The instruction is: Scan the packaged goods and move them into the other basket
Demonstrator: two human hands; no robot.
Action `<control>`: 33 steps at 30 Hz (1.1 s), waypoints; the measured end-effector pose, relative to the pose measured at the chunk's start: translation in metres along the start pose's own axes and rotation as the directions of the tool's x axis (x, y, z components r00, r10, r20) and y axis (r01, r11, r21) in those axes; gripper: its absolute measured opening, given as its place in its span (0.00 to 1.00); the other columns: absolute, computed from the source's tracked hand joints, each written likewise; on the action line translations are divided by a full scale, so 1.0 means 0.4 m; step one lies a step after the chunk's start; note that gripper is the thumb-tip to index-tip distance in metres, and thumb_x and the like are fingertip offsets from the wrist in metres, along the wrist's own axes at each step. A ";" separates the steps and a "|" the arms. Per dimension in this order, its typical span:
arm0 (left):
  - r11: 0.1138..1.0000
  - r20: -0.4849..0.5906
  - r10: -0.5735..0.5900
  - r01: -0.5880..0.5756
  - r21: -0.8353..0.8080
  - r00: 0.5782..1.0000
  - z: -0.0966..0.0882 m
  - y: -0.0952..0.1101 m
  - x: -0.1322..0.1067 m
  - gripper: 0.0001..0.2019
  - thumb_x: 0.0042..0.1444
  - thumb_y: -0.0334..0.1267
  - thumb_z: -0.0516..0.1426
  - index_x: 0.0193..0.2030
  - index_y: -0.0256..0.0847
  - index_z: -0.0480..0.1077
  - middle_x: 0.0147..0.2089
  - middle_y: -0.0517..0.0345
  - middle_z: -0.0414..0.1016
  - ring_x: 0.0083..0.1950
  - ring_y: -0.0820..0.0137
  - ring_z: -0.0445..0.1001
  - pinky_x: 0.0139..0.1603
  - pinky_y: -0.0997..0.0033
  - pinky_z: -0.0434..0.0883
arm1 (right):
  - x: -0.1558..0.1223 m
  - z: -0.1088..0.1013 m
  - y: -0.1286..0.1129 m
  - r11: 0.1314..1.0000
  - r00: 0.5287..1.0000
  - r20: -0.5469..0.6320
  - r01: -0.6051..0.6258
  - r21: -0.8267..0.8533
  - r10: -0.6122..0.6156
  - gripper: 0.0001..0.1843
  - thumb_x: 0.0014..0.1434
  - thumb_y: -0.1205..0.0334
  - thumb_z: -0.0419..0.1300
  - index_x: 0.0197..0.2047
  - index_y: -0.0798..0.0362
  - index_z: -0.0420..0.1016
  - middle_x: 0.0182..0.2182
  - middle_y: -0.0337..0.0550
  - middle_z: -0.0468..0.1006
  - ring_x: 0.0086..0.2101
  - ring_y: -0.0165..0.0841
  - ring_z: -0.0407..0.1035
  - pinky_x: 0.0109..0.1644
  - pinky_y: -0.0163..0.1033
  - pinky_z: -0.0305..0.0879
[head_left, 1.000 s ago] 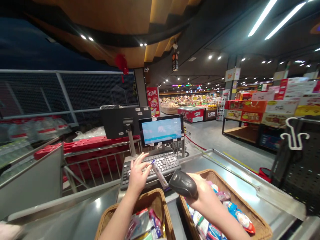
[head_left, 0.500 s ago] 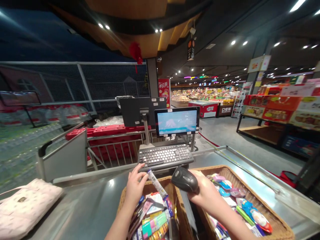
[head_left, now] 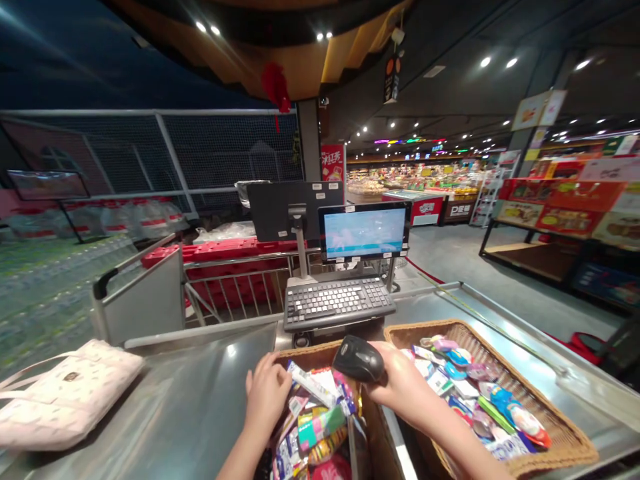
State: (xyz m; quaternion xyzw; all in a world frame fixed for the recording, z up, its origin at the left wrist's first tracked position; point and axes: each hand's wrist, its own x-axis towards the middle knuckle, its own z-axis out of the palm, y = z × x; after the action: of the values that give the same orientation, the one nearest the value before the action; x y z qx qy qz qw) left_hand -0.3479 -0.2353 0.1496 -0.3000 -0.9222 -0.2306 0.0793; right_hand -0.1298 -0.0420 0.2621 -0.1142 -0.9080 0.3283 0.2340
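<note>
My right hand [head_left: 397, 380] is wrapped round a black handheld barcode scanner [head_left: 358, 359], its head pointing left over the gap between two wicker baskets. My left hand [head_left: 269, 393] is at the left basket's [head_left: 327, 348] far left corner, fingers curled and closed; what they grip, if anything, is hidden. Close beside its thumb, a long narrow white-and-blue packet [head_left: 313, 385] slants over the basket's contents. Several small colourful packets, including a green-and-pink one [head_left: 320, 427], fill that basket. The right basket [head_left: 565, 437] holds several bright small packages, among them a blue-and-red one [head_left: 523, 423].
A black keyboard [head_left: 340, 303] and a lit monitor [head_left: 365, 232] stand beyond the baskets on the metal counter [head_left: 190, 393]. A pale pink handbag [head_left: 75, 400] lies at left. Behind are a metal rail and red crates [head_left: 230, 251]; boxed goods [head_left: 570, 207] stand at right.
My left hand has drawn down and away from the keyboard, its fingers curling. The narrow packet has dropped lower and flatter in the basket. The scanner stays in my right hand; the view has shifted.
</note>
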 end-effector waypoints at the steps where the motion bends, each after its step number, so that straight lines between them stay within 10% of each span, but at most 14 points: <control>1: 0.998 -0.005 0.015 -0.014 0.066 1.000 -0.004 -0.003 -0.005 0.10 0.53 0.36 0.52 0.22 0.42 0.68 0.61 0.49 0.70 0.66 0.52 0.60 0.64 0.35 0.50 | -0.003 0.000 0.003 1.000 1.000 0.001 -0.012 0.005 0.012 0.12 0.42 0.72 0.58 0.33 0.52 0.74 0.35 0.44 0.79 0.41 0.40 0.71 0.48 0.40 0.64; 8: 0.950 0.015 0.310 -0.310 0.040 0.951 -0.002 0.072 0.022 0.10 0.55 0.43 0.54 0.41 0.44 0.71 0.63 0.43 0.65 0.65 0.52 0.63 0.63 0.36 0.56 | -0.048 -0.071 0.057 0.993 0.992 -0.046 -0.115 0.007 0.115 0.13 0.43 0.74 0.57 0.33 0.52 0.72 0.33 0.40 0.78 0.37 0.37 0.71 0.42 0.37 0.64; 17: 0.771 0.069 0.629 -0.610 -0.184 0.775 0.104 0.416 0.087 0.11 0.56 0.41 0.55 0.46 0.46 0.69 0.68 0.47 0.59 0.69 0.55 0.56 0.67 0.37 0.51 | -0.162 -0.268 0.205 0.946 0.927 -0.249 -0.312 -0.092 0.281 0.15 0.43 0.72 0.56 0.36 0.54 0.74 0.36 0.44 0.78 0.39 0.39 0.71 0.45 0.42 0.66; 27: 0.556 0.160 0.829 -0.760 -0.338 0.535 0.343 0.840 0.072 0.30 0.45 0.51 0.64 0.55 0.45 0.66 0.70 0.39 0.55 0.70 0.46 0.52 0.66 0.31 0.45 | -0.297 -0.463 0.362 0.857 0.778 -0.450 -0.513 -0.049 0.439 0.18 0.45 0.64 0.59 0.41 0.55 0.77 0.39 0.47 0.80 0.42 0.44 0.73 0.48 0.48 0.68; 33: 0.542 0.205 0.840 -0.778 -0.318 0.502 0.495 1.021 0.034 0.32 0.42 0.58 0.64 0.51 0.39 0.70 0.70 0.32 0.53 0.70 0.42 0.51 0.67 0.31 0.41 | -0.335 -0.523 0.413 0.845 0.762 -0.439 -0.535 -0.014 0.475 0.16 0.47 0.64 0.58 0.41 0.55 0.76 0.41 0.48 0.80 0.43 0.43 0.74 0.50 0.48 0.68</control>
State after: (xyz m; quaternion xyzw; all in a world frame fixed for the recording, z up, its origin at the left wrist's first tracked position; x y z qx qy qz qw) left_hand -0.1196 0.1570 0.1335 -0.7377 -0.6461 -0.1957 -0.0072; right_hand 0.0994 0.1484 0.2493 -0.4385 -0.7917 0.2832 0.3175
